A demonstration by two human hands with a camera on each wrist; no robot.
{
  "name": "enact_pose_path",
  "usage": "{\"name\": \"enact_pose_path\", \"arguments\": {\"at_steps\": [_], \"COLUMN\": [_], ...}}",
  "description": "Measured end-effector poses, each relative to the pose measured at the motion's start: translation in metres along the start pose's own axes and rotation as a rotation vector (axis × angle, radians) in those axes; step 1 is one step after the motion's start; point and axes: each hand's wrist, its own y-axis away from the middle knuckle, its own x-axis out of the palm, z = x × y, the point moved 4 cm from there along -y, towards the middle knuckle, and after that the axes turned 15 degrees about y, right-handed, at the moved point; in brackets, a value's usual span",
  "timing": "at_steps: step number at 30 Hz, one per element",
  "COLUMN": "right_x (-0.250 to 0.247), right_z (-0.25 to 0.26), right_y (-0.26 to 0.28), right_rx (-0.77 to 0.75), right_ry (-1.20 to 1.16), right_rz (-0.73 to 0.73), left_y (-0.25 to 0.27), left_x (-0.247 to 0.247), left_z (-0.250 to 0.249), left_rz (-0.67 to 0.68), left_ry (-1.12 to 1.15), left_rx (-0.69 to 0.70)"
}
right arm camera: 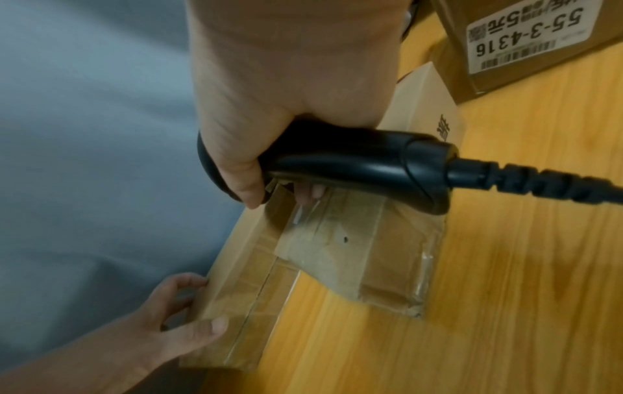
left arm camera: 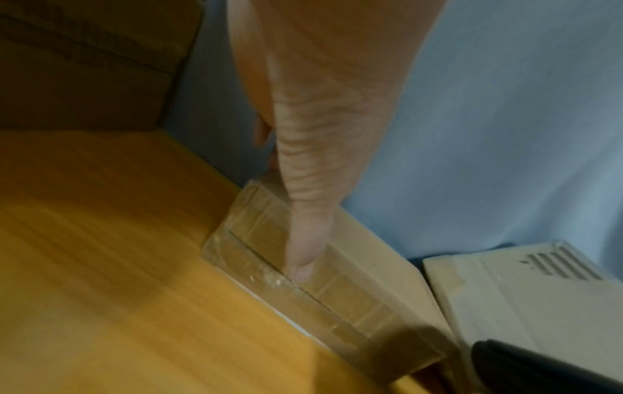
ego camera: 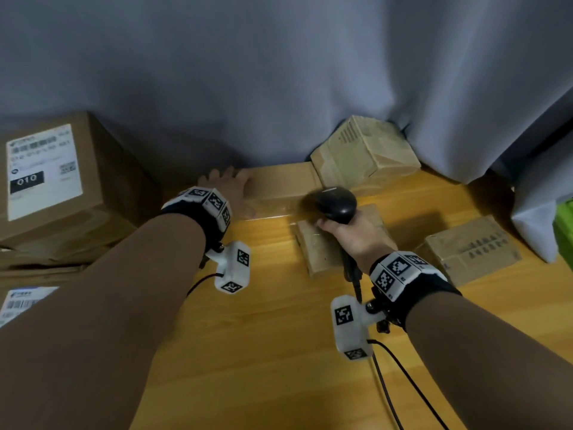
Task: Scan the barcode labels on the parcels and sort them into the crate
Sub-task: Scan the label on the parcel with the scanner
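Observation:
A long flat cardboard parcel [ego camera: 279,184] lies at the back of the wooden table [ego camera: 263,336]. My left hand [ego camera: 229,184] grips its left end, with the thumb [left arm camera: 301,266] on the taped front side and the fingers [right arm camera: 182,285] curled behind. My right hand [ego camera: 341,226] holds a black corded barcode scanner [ego camera: 336,203] by its handle [right arm camera: 354,160], with the head over the long parcel's right part. Under that hand lies a small taped parcel [right arm camera: 364,253]. No barcode label shows on the long parcel [right arm camera: 236,290].
Big labelled boxes [ego camera: 62,178] are stacked at the left. A pale box [ego camera: 362,150] leans on the grey curtain behind, and another box [ego camera: 471,248] with a label [right arm camera: 526,37] sits to the right. A white bag [ego camera: 533,218] and something green [ego camera: 565,231] are at the right edge.

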Motion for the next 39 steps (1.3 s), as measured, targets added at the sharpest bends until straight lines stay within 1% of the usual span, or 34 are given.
{"name": "enact_pose_path", "arguments": {"at_steps": [3, 5, 8, 12, 14, 17, 19, 22, 23, 25, 26, 27, 30, 32, 34, 36, 38, 39], "right_x": [0.002, 0.002, 0.004, 0.010, 0.013, 0.012, 0.004, -0.021, -0.032, -0.053, -0.064, -0.073, -0.090, -0.093, -0.092, -0.089, -0.086, -0.083], "right_z": [-0.004, -0.008, -0.014, -0.022, -0.026, -0.031, -0.030, -0.018, -0.011, 0.002, 0.009, 0.015, 0.028, 0.032, 0.032, 0.030, 0.027, 0.027], "right_y": [-0.001, 0.003, 0.013, 0.036, 0.052, 0.073, 0.083, 0.094, 0.098, 0.103, 0.106, 0.108, 0.116, 0.120, 0.122, 0.121, 0.121, 0.120], "right_rx": [0.000, 0.018, 0.028, -0.006, -0.014, 0.005, -0.002, -0.026, -0.045, -0.097, -0.126, -0.155, -0.217, -0.227, -0.218, -0.215, -0.210, -0.203], "right_ry": [0.033, 0.026, 0.004, 0.005, 0.009, -0.029, -0.082, -0.241, -0.296, -0.372, -0.410, -0.440, -0.447, -0.450, -0.458, -0.458, -0.465, -0.471], "right_rz": [-0.008, 0.011, 0.032, 0.046, 0.075, 0.109, 0.075, -0.020, -0.037, -0.055, -0.055, -0.053, -0.034, -0.022, -0.023, -0.035, -0.054, -0.061], "left_y": [0.010, 0.025, 0.058, 0.111, 0.136, 0.166, 0.180, 0.199, 0.204, 0.211, 0.214, 0.217, 0.218, 0.218, 0.216, 0.215, 0.216, 0.218], "left_x": [0.002, 0.014, 0.036, 0.061, 0.068, 0.071, 0.067, 0.048, 0.043, 0.032, 0.027, 0.021, 0.007, 0.000, -0.003, -0.004, -0.006, -0.008], "left_z": [0.004, 0.009, 0.016, 0.020, 0.022, 0.022, 0.017, 0.003, -0.001, -0.011, -0.016, -0.021, -0.032, -0.040, -0.042, -0.039, -0.039, -0.041], "left_rz": [-0.007, 0.013, 0.048, 0.107, 0.076, -0.011, -0.019, -0.035, -0.018, 0.063, 0.095, 0.098, 0.042, -0.004, -0.082, -0.197, -0.263, -0.265], "left_ry": [-0.054, -0.044, 0.056, 0.362, 0.560, 0.992, 1.248, 1.508, 1.582, 1.683, 1.708, 1.746, 1.777, 1.780, 1.787, 1.776, 1.787, 1.804], "left_rx": [-0.023, -0.085, -0.169, -0.193, -0.238, -0.330, -0.318, -0.297, -0.301, -0.289, -0.275, -0.263, -0.250, -0.272, -0.316, -0.339, -0.292, -0.258]}}
